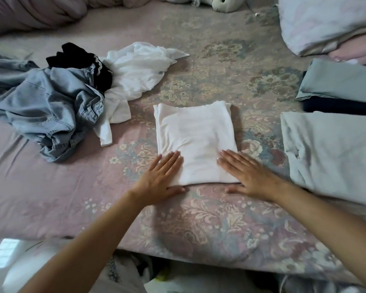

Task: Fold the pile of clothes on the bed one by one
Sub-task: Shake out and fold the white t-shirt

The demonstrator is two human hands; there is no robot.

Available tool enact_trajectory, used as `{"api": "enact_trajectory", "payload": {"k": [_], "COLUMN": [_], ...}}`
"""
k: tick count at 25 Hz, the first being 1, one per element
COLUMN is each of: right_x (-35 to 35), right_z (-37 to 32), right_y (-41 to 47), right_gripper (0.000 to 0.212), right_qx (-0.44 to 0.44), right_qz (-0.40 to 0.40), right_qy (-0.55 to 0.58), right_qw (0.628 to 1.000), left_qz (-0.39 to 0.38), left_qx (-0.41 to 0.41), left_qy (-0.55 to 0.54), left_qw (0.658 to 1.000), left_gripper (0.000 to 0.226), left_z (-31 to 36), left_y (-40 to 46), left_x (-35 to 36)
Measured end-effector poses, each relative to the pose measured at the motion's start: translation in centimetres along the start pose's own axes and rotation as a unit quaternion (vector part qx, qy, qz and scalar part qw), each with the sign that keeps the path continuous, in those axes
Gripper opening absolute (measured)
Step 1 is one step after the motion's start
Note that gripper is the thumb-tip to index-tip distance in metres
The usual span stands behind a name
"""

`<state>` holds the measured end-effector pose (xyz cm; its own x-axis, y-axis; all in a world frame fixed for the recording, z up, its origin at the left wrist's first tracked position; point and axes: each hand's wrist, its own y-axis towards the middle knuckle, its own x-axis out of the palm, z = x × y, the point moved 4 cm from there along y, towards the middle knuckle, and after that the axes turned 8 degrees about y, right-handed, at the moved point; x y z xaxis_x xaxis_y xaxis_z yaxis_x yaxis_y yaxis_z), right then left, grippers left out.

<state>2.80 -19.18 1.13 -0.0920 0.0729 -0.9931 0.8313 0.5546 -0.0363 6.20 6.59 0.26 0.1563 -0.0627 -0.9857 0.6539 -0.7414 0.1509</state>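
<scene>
A white garment [194, 134] lies folded into a neat rectangle in the middle of the bed [72, 187]. My left hand [160, 176] presses flat on its near left corner with straight fingers. My right hand [248, 175] presses flat on its near right corner, thumb on the bedsheet. To the left lies the unfolded pile: crumpled blue denim [44, 108], a black garment [80, 58] and a loose white garment [135, 70].
Folded pale blue-grey clothes [330, 149] lie at the right, with another folded grey piece [340, 81] over a dark one behind them. Pillows [325, 20] sit at the back right, a soft toy [222, 3] at the back, a bunched quilt [34, 11] back left.
</scene>
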Motion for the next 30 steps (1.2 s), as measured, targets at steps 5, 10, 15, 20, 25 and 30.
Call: {"api": "enact_trajectory", "payload": {"k": [5, 10, 15, 20, 25, 30], "right_x": [-2.6, -4.7, -9.2, -6.3, -3.1, -2.3], "right_z": [0.6, -3.1, -3.3, 0.1, -1.2, 0.1], "right_y": [-0.1, -5.5, -3.8, 1.3, 1.4, 1.6], "right_gripper": [0.060, 0.028, 0.040, 0.069, 0.024, 0.030], "right_qx": [-0.077, 0.011, 0.142, 0.375, 0.396, 0.488], "right_qz": [0.100, -0.073, -0.163, 0.139, 0.234, 0.205], "right_qy": [0.002, 0.191, 0.457, 0.685, 0.453, 0.331], "right_qw": [0.992, 0.979, 0.863, 0.610, 0.764, 0.781], "left_qz": [0.078, 0.031, -0.198, -0.002, 0.091, 0.078], "left_qx": [0.022, 0.106, -0.081, -0.488, -0.553, -0.606], "left_qy": [0.000, -0.048, -0.362, -0.670, -0.386, -0.294], "left_qw": [0.997, 0.993, 0.907, 0.559, 0.732, 0.735], "left_gripper": [0.039, 0.018, 0.016, 0.065, 0.029, 0.027], "left_z": [0.0, 4.0, 1.8, -2.1, 1.0, 0.2], "left_y": [0.0, -4.9, -2.6, 0.1, -0.3, -1.5], "left_x": [-2.8, -6.4, -9.9, -4.7, -5.0, -4.1]}}
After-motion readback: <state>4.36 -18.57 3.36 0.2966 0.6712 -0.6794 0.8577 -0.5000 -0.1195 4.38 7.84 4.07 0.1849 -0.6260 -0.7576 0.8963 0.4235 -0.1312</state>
